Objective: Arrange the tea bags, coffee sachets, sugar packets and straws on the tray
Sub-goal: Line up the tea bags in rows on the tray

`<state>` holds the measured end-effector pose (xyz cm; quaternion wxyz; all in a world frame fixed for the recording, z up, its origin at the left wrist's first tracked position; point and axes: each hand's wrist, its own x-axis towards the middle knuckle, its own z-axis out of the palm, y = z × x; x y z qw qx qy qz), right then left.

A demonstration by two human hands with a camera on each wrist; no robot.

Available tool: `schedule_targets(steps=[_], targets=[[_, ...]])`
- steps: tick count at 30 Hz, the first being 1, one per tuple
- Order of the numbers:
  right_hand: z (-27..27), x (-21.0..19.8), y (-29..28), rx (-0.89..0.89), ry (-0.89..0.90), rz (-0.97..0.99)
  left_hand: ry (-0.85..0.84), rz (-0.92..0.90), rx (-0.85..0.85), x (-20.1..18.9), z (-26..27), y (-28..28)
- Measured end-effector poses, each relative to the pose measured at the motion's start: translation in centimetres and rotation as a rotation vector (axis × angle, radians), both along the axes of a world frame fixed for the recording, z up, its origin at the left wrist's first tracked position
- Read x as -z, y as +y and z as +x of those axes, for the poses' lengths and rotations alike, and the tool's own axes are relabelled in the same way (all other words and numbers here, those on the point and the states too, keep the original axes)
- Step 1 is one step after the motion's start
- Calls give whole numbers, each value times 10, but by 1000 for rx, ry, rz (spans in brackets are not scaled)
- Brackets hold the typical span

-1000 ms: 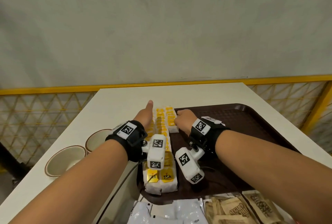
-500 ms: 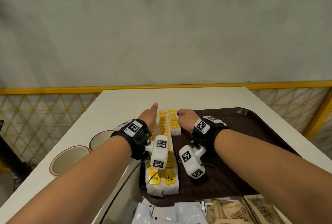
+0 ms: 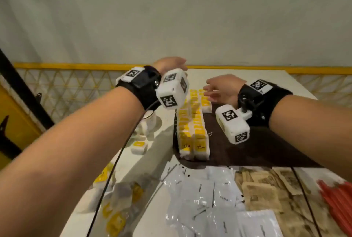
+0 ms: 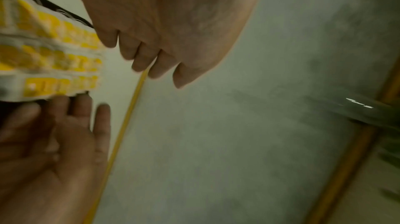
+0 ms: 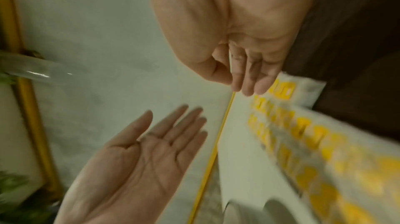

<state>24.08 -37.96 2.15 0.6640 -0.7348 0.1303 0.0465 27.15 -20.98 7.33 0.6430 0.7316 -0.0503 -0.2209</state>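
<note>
Both hands released above the tea bags [image 3: 192, 132]: left hand [image 3: 170, 64] at eleven o'clock, right hand [image 3: 222, 88] at one; a careless downswing could topple those rows.

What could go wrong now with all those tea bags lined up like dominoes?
1. The tea bag rows stand on edge along the tray's left rim; both open hands hover close, so a bump from the right hand might topple them.
2. The cable under the left hand hangs over the loose tea bags and could drag some off the table's edge.
</note>
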Motion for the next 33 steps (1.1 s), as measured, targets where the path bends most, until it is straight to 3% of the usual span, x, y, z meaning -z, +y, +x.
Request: schedule_targets(steps=[2,4,6,8,9,11,13,15,19,23,26,31,33], targets=[[-31,-18,30,-111,-15,129,-69,-13,100,-23,-31,19],[-62,-26,57,-349,-68,49,-239,59,202,-35,-69,46],[-93,-23,81,-601,-149,-236,-430,308,297,-29,-104,83],[-117,-12,103,-848,-270,-690,-533,723,409,-7,-127,122],[-129,-5,115,-953,-327,-854,-522,901,473,6,-137,139],[-147,10,135,-1090,-378,-987,-395,1089,552,31,-154,168],[-157,26,151,-1179,-410,-1020,-292,1160,549,49,-165,188],[-163,39,164,-1236,-401,-1077,-303,1199,523,64,-165,199],[-165,55,180,-1241,-377,-1293,-363,1211,475,82,-154,201],[-161,56,182,-1163,-416,-1216,-371,1228,453,85,-147,196],[-159,51,174,-1115,-428,-1152,-344,1097,338,76,-146,197],[-153,32,140,-854,-329,-792,-457,675,13,56,-155,199],[-156,24,124,-706,-226,-448,-443,422,-92,55,-159,191]])
